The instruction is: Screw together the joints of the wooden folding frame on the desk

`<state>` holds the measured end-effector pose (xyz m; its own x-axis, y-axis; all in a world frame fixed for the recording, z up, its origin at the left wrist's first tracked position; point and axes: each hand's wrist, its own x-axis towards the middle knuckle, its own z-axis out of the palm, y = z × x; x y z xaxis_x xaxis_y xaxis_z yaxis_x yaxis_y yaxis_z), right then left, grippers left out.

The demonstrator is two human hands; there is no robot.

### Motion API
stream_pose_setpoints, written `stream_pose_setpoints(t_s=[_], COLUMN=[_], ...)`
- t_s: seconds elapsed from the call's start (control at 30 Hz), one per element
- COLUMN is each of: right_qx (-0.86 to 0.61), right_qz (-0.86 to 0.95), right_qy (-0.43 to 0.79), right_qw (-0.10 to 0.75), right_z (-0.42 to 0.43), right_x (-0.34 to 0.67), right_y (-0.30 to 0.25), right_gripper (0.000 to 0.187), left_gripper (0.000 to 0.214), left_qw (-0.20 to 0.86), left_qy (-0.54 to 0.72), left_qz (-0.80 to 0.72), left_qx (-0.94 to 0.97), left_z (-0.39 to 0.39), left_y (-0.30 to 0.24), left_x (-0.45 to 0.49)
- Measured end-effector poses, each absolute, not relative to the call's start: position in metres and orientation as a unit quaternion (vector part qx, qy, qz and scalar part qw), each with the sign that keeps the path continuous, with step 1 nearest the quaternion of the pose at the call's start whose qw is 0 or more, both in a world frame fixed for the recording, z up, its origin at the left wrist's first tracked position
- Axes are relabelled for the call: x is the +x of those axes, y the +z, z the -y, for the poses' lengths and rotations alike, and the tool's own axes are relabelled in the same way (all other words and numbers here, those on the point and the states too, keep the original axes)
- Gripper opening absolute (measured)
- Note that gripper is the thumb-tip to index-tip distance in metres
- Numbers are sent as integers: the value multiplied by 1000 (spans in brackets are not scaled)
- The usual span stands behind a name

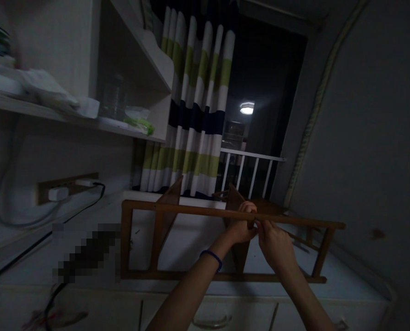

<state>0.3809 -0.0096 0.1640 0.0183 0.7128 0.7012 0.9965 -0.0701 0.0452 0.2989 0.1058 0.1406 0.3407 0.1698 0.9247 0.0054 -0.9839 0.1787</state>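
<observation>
A brown wooden shelf rack [205, 211] lies on its side on a white cabinet top, its ladder-like frame facing me. Inside the frame, two slanted boards run backward, among them a middle board [239, 257]. My left hand [243, 227], with a dark blue band on the wrist, reaches through the frame and is wrapped around the upper rail where the middle board meets it. Close beside its thumb, my right hand [273, 239] is closed, fingertips pinched together at the underside of that rail. Whatever lies between those fingertips is hidden.
The white cabinet [191, 287] has drawers with a metal handle [212, 322]. At left are a power strip [67, 186] with plugs, a black cable and a blurred-out patch. An overhead shelf [136, 128] holds a clear jar and packets. Behind hang striped curtains [198, 115] beside a railed window.
</observation>
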Motion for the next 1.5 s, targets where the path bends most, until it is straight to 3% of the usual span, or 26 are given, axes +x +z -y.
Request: stream_pose_setpoints(t_s=[0.33, 0.5, 0.6, 0.73, 1.17, 1.5], right_qx=[-607, -576, -570, -548, -500, -556], right_qz=[675, 671, 671, 676, 684, 667], right_qy=[-101, -108, -117, -151, -175, -95], right_qw=[407, 454, 459, 469, 502, 488], right_z=[7, -1, -8, -15, -13, -9], right_x=[385, 386, 385, 385, 384, 383], right_y=[165, 152, 145, 139, 138, 146], right_gripper=[35, 36, 37, 41, 30, 36], left_gripper=[24, 30, 36, 26, 24, 27], left_qw=[75, 73, 71, 73, 60, 46], left_qy=[582, 579, 580, 577, 568, 570], left_qz=[-63, -57, -53, -60, -75, -72], left_qx=[807, 810, 810, 811, 818, 817], left_z=[-102, -102, -104, -104, -100, -101], left_y=[141, 139, 137, 137, 141, 139], left_x=[298, 297, 298, 298, 296, 298])
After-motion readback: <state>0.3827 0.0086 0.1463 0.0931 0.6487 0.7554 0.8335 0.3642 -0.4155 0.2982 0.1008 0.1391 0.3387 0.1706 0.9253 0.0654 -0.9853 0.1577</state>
